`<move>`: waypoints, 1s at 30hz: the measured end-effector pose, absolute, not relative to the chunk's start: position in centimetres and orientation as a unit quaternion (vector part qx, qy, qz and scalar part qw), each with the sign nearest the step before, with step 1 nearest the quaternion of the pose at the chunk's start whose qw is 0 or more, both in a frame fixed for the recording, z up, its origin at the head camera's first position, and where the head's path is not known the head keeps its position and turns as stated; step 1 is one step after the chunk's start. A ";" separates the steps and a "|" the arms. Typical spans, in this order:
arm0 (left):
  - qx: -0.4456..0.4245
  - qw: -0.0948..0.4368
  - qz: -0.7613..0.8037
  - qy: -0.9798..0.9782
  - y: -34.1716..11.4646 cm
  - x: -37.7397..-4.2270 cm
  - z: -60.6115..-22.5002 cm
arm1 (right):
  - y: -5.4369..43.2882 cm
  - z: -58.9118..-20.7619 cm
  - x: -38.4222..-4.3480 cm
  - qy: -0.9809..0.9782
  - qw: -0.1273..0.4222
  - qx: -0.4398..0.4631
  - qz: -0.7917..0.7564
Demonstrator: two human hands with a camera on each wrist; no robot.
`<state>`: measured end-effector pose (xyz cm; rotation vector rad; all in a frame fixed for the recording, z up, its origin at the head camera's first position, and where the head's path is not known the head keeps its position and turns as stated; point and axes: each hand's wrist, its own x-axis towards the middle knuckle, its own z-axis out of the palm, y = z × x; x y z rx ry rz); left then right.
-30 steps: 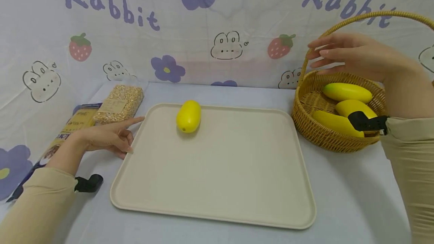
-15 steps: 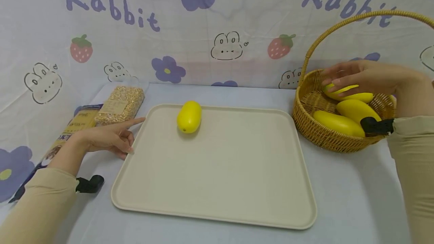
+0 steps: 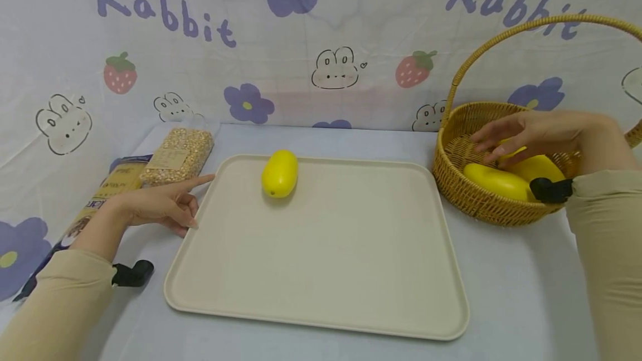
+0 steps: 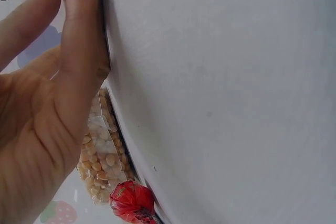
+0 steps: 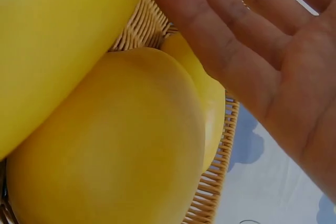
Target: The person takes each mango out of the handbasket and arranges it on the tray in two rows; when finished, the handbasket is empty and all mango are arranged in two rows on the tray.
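Note:
A beige tray lies in the middle with one smooth yellow oval fruit near its back left. My left hand touches the tray's left rim, index finger stretched along it and thumb tip at the edge. Over the wicker basket, my right hand reaches down, holding nothing. Beneath it are several yellow fruits, one lying at the front. In the right wrist view, the fingers are nearly straight beside a big yellow fruit, and another fruit looms at upper left.
The basket's tall handle arches behind the right hand. Left of the tray lie a bag of corn kernels and a yellow and blue packet. A red wrapped end shows in the left wrist view. A printed cloth hangs behind.
My right hand has come down from beside the basket handle to the fruits inside the basket. My left hand, the tray and the fruit on it have stayed in place.

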<state>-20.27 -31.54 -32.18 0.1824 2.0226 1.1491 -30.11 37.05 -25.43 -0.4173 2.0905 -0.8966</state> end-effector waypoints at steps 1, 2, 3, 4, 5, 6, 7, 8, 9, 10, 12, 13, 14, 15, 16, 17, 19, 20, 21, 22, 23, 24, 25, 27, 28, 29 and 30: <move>0.071 0.393 0.453 0.797 -31.5 -20.3 -32.2 | 37.0 -25.5 -30.1 0.826 0.407 -0.164 -0.353; 0.071 0.393 0.453 0.797 -31.5 -20.3 -32.2 | 37.0 -25.6 -30.2 0.823 0.412 -0.166 -0.354; 0.070 0.393 0.454 0.797 -31.5 -20.3 -32.2 | 37.0 -25.7 -30.2 0.820 0.417 -0.168 -0.355; 0.070 0.393 0.454 0.796 -31.5 -20.3 -32.2 | 36.9 -25.8 -30.3 0.815 0.423 -0.173 -0.357; 0.070 0.393 0.454 0.796 -31.5 -20.4 -32.2 | 36.9 -25.8 -30.3 0.811 0.428 -0.175 -0.358; 0.070 0.394 0.454 0.796 -31.5 -20.4 -32.2 | 36.8 -25.9 -30.3 0.808 0.434 -0.177 -0.359; 0.070 0.394 0.455 0.796 -31.5 -20.4 -32.2 | 36.8 -25.9 -30.3 0.805 0.439 -0.179 -0.358; 0.070 0.394 0.455 0.796 -31.5 -20.4 -32.2 | 36.8 -25.9 -30.3 0.801 0.443 -0.184 -0.359; 0.071 0.394 0.455 0.796 -31.5 -20.4 -32.3 | 36.8 -26.0 -30.2 0.797 0.450 -0.185 -0.358; 0.071 0.394 0.455 0.796 -31.5 -20.4 -32.3 | 36.7 -26.0 -30.2 0.795 0.454 -0.187 -0.357; 0.071 0.393 0.455 0.796 -31.5 -20.5 -32.3 | 36.7 -26.1 -30.3 0.791 0.466 -0.186 -0.351; 0.072 0.393 0.455 0.796 -31.5 -20.5 -32.3 | 36.7 -26.1 -30.4 0.789 0.473 -0.184 -0.346; 0.072 0.392 0.454 0.797 -31.5 -20.5 -32.3 | 36.6 -26.2 -30.4 0.789 0.479 -0.182 -0.339; 0.072 0.392 0.453 0.798 -31.5 -20.4 -32.3 | 36.5 -26.2 -30.5 0.789 0.485 -0.181 -0.331; 0.072 0.391 0.452 0.798 -31.5 -20.4 -32.3 | 36.3 -26.3 -30.5 0.791 0.488 -0.182 -0.321; 0.072 0.390 0.451 0.799 -31.6 -20.4 -32.3 | 36.2 -26.3 -30.6 0.792 0.493 -0.182 -0.310; 0.071 0.390 0.448 0.801 -31.6 -20.4 -32.3 | 35.8 -26.4 -30.6 0.795 0.501 -0.184 -0.290; 0.071 0.390 0.447 0.802 -31.6 -20.4 -32.3 | 35.6 -26.5 -30.6 0.795 0.505 -0.185 -0.282; 0.071 0.390 0.446 0.802 -31.6 -20.4 -32.3 | 35.4 -26.5 -30.6 0.794 0.508 -0.185 -0.276; 0.071 0.390 0.446 0.803 -31.6 -20.3 -32.3 | 35.3 -26.5 -30.6 0.792 0.514 -0.185 -0.271; 0.071 0.390 0.445 0.803 -31.6 -20.3 -32.3 | 35.2 -26.5 -30.6 0.789 0.520 -0.185 -0.270; 0.071 0.390 0.444 0.803 -31.6 -20.3 -32.3 | 35.1 -26.5 -30.6 0.787 0.525 -0.184 -0.267; 0.072 0.390 0.443 0.804 -31.6 -20.3 -32.3 | 35.0 -26.5 -30.6 0.784 0.531 -0.182 -0.266; 0.072 0.390 0.443 0.804 -31.6 -20.3 -32.2 | 35.0 -26.5 -30.6 0.779 0.539 -0.183 -0.263; 0.071 0.389 0.442 0.805 -31.5 -20.3 -32.2 | 35.0 -26.6 -30.6 0.777 0.543 -0.183 -0.261; 0.070 0.389 0.441 0.806 -31.5 -20.3 -32.2 | 34.9 -26.6 -30.6 0.776 0.546 -0.185 -0.258; 0.069 0.389 0.440 0.806 -31.5 -20.3 -32.2 | 34.9 -26.6 -30.6 0.775 0.548 -0.186 -0.254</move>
